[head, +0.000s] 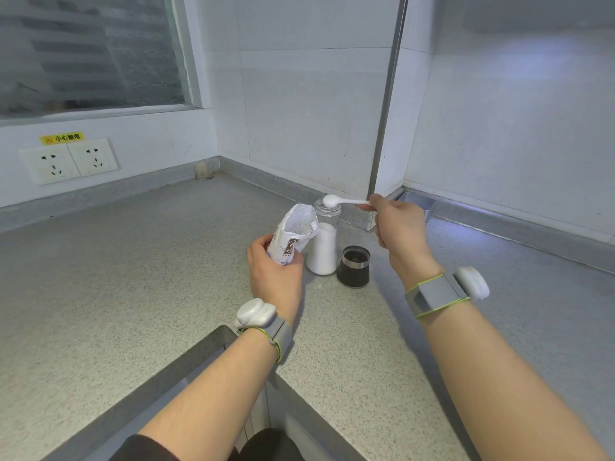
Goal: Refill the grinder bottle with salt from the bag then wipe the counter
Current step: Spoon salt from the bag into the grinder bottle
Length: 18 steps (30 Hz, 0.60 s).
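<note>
Grinder bottle (322, 242) stands upright on the bench (133, 277) near the wall corner, uncapped and partly filled with white salt. I see a white spoon (332, 200) heaped with salt directly over its mouth; the right hand (397, 224) pinches the handle. The left hand (274, 269) grips the opened salt bag (294, 232), held just left of the bottle. The dark grinder cap (353, 266) sits just right of the bottle.
</note>
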### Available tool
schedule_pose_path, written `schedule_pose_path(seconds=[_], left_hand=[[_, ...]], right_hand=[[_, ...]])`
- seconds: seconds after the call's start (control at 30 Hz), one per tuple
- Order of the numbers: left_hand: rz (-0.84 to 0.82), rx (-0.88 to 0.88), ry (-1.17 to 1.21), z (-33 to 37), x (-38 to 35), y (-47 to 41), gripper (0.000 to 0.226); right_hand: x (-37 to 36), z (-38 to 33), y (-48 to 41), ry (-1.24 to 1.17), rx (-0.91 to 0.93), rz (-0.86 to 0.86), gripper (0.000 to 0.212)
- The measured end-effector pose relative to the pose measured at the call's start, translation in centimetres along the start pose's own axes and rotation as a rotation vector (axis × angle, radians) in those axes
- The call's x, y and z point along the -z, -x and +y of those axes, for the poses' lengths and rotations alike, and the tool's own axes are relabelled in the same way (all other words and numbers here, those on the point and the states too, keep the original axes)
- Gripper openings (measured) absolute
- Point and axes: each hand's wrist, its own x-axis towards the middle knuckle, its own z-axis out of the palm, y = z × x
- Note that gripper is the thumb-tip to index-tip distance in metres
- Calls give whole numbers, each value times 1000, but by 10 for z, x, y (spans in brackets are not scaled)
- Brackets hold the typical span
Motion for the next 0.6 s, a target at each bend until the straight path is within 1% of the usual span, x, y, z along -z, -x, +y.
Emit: schedule_pose_path(seconds=[0.07, 0.17, 0.27, 0.33, 0.4, 0.43, 0.53, 0.6], left_hand=[[1, -2, 0, 0, 0, 0, 41], [-2, 0, 3, 0, 0, -1, 42], [-3, -3, -1, -1, 0, -1, 43], [-2, -9, 1, -1, 0, -1, 43], [-3, -12, 4, -2, 0, -1, 43], [-5, -14, 6, -2, -1, -1, 43], [-7, -21, 12, -2, -1, -1, 44], [-1, -22, 16, -3, -1, -1, 45]], right_hand=[[-1, 1, -1, 136, 111, 42, 31], [-4, 3, -1, 316, 350, 100, 38], [-5, 2, 6, 457, 585, 126, 25], [-5, 1, 11, 543, 784, 126, 19], [-4, 0, 14, 617, 967, 97, 16], [-4, 0, 14, 644, 1028, 80, 16], [-3, 0, 14, 629, 1109, 85, 16], [-3, -1, 16, 542, 1100, 115, 15]])
